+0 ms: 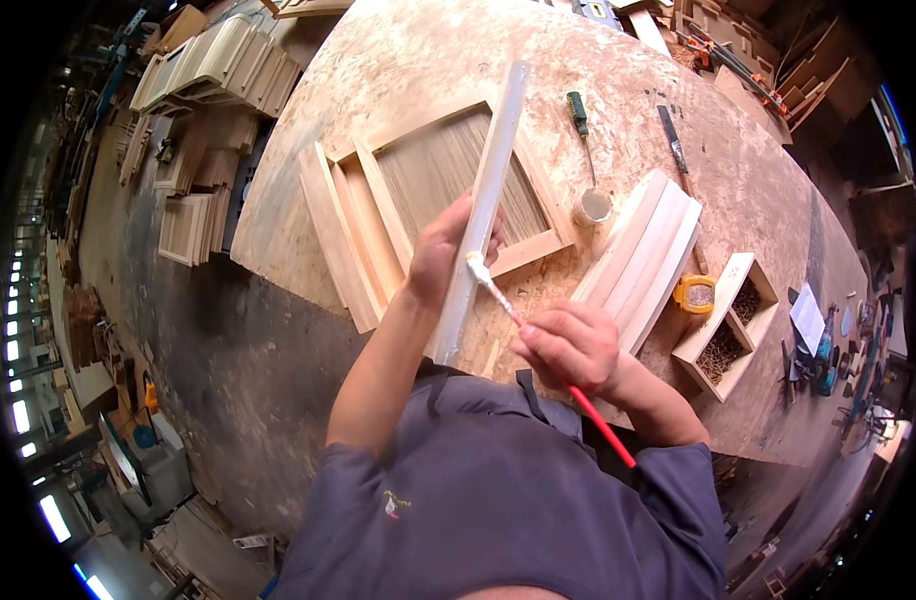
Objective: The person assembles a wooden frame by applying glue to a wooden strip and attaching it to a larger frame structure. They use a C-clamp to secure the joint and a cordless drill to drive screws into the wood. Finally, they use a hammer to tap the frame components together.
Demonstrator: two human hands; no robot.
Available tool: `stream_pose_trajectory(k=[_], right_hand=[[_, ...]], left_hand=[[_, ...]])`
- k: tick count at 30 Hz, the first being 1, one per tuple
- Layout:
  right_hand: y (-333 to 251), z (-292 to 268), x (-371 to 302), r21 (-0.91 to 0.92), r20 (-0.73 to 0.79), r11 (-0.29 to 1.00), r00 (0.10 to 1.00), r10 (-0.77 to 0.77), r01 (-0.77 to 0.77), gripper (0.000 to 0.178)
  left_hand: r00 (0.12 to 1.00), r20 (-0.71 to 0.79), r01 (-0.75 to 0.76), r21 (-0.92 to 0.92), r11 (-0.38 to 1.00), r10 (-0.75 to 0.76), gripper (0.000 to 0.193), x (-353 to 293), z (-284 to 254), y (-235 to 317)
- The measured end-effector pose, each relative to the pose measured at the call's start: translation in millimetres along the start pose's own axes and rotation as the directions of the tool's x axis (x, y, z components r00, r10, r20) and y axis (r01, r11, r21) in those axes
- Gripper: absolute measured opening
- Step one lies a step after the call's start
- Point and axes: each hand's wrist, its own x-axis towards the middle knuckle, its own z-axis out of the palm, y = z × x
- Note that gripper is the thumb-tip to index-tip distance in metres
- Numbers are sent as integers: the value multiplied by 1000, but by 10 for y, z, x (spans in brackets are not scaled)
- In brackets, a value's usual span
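My left hand is closed around a long, narrow wooden strip, which slants up and away over the workbench. The strip's upward face looks wet with a whitish coating, probably glue. In my right hand is a slim brush with a red handle, gripped between thumb and fingers. Its tip, loaded with white paste, touches the strip just below my left hand. Behind the strip lies a wooden frame with a grained panel in it, partly hidden by the strip and my left hand.
On the workbench stand a small round cup, a green-handled screwdriver and a dark-handled tool. Stacked wood strips, a yellow tape measure and a divided wooden box of small fasteners lie right. Frames are piled far left.
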Motion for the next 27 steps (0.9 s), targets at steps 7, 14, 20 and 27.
stream_pose_trajectory(k=[7, 14, 20, 27], right_hand=[[-300, 91, -140, 157, 44, 986, 998, 42, -48, 18], [84, -101, -91, 552, 149, 576, 751, 644, -603, 14], [847, -238, 73, 608, -106, 608, 707, 699, -510, 15], [1634, -587, 333, 430, -411, 720, 593, 693, -544, 18]], left_hand=[[1000, 0, -26, -75, 997, 26, 29, 258, -279, 8], [998, -10, 63, -29, 998, -63, 31, 124, -243, 3], [993, 16, 113, 39, 993, -113, 40, -232, -63, -60], [989, 99, 102, 58, 993, -107, 36, -429, -140, -82]])
